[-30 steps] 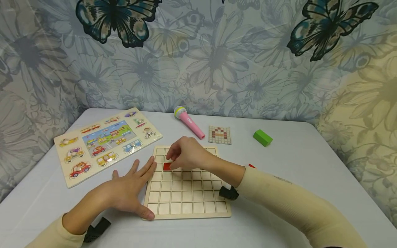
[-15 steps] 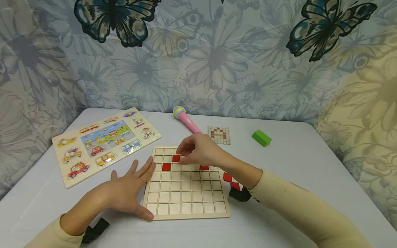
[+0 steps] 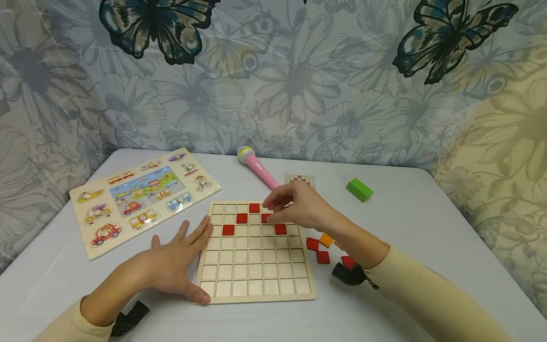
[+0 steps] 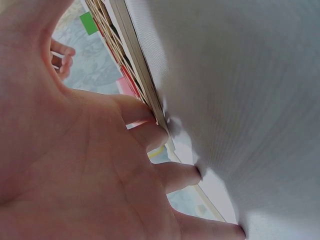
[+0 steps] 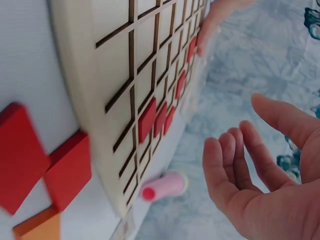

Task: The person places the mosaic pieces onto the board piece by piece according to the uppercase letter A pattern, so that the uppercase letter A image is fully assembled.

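Observation:
The wooden grid board (image 3: 240, 272) lies flat with several red tiles (image 3: 228, 230) in cells of its upper rows. My left hand (image 3: 175, 261) is spread at the board's left side, thumb at its near corner and fingertips along the edge; the left wrist view shows the fingers (image 4: 182, 176) at that edge. Above the board's upper right, my right hand (image 3: 299, 206) hovers with bent fingers, beside a red tile (image 3: 266, 218). In the right wrist view, nothing shows between the thumb and fingers of the right hand (image 5: 270, 165).
Right of the board lie loose red tiles (image 3: 323, 257) and orange ones (image 3: 326, 240). Behind are a pink microphone (image 3: 261, 172), a pattern card (image 3: 295, 178) partly covered by my right hand, and a green block (image 3: 360, 190). A picture puzzle (image 3: 147, 194) lies at left.
My right hand has moved right across the board's top, uncovering several red tiles there and loose tiles beside the board. It now covers part of the card. The left hand stays at the board's edge.

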A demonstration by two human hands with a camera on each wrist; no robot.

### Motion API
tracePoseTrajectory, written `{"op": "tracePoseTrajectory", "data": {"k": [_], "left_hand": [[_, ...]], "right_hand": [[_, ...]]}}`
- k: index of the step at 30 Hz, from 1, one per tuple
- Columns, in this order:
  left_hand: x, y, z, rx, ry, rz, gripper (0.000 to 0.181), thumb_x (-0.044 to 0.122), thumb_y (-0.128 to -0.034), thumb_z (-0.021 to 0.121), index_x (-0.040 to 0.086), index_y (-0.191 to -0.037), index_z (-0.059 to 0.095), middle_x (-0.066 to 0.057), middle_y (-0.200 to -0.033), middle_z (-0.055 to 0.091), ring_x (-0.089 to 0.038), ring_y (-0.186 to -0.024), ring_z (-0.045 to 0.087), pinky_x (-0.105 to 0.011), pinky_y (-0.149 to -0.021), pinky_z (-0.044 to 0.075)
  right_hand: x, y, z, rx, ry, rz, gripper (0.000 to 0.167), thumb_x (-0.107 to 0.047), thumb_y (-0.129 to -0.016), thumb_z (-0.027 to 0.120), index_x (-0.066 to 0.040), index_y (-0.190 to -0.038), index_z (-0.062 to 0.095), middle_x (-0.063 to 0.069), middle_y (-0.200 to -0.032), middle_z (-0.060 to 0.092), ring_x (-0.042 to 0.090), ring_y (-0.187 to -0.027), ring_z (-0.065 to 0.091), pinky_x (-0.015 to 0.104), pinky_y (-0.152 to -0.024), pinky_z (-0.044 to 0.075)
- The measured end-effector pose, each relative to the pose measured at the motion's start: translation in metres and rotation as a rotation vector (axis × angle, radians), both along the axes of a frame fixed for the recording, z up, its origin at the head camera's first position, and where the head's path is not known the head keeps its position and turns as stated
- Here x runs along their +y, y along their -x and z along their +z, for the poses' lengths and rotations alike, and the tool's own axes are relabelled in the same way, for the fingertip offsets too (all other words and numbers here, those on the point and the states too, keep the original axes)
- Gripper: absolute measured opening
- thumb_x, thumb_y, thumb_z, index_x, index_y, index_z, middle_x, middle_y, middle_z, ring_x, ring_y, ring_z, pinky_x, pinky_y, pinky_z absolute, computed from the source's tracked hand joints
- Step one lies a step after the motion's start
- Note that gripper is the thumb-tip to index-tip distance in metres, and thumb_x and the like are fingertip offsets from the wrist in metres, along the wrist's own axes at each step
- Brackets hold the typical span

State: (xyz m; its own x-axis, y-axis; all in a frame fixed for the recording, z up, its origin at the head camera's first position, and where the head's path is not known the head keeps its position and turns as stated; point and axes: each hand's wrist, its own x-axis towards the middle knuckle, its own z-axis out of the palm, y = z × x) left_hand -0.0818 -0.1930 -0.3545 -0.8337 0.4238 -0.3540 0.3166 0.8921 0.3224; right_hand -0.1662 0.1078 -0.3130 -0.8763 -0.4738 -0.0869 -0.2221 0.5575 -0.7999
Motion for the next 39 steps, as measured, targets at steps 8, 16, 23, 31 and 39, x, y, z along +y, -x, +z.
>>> {"op": "tracePoseTrajectory", "data": {"k": [8,16,23,31,39], "left_hand": [[-0.002,-0.001,-0.001,-0.011,0.0,0.005,0.15,0.079,-0.0587,0.085,0.009,-0.169,0.01,-0.01,-0.177,-0.003,-0.058,-0.156,0.004,-0.098,-0.09,0.009],[-0.003,0.0,-0.002,-0.009,-0.003,0.002,0.15,0.08,-0.0583,0.084,0.01,-0.169,0.01,-0.01,-0.177,-0.002,-0.058,-0.156,0.004,-0.098,-0.09,0.009],[-0.002,0.0,-0.001,-0.013,0.001,0.002,0.15,0.081,-0.0584,0.083,0.01,-0.169,0.009,-0.01,-0.177,-0.003,-0.058,-0.156,0.004,-0.098,-0.091,0.009],[-0.002,0.001,0.0,-0.006,0.008,-0.013,0.149,0.081,-0.0607,0.082,0.01,-0.169,0.007,-0.011,-0.177,-0.004,-0.059,-0.156,0.002,-0.098,-0.091,0.008],[-0.001,0.0,-0.001,-0.012,-0.002,-0.001,0.15,0.083,-0.0591,0.081,0.011,-0.169,0.009,-0.009,-0.177,-0.003,-0.057,-0.157,0.003,-0.097,-0.093,0.007]], "right_hand": [[0.028,-0.008,-0.001,-0.003,-0.013,-0.052,0.024,-0.013,-0.082,0.088,-0.012,-0.105,0.08,0.011,-0.106,0.075,0.02,-0.092,0.067,0.032,-0.084,0.057],[0.054,-0.015,-0.008,-0.014,-0.05,-0.092,0.028,-0.014,-0.083,0.087,-0.007,-0.109,0.078,0.006,-0.096,0.072,0.022,-0.092,0.064,0.031,-0.081,0.055],[0.068,-0.02,-0.016,-0.049,-0.064,-0.095,0.028,-0.015,-0.084,0.087,-0.006,-0.109,0.078,0.004,-0.094,0.073,0.021,-0.091,0.065,0.029,-0.079,0.056],[0.076,-0.025,-0.022,-0.092,-0.069,-0.106,0.028,-0.015,-0.082,0.088,-0.008,-0.108,0.079,0.006,-0.098,0.074,0.02,-0.092,0.067,0.029,-0.079,0.056],[0.081,-0.028,-0.027,-0.163,-0.043,-0.109,0.032,-0.009,-0.08,0.086,-0.005,-0.11,0.077,0.011,-0.102,0.073,0.022,-0.094,0.065,0.028,-0.07,0.056]]}}
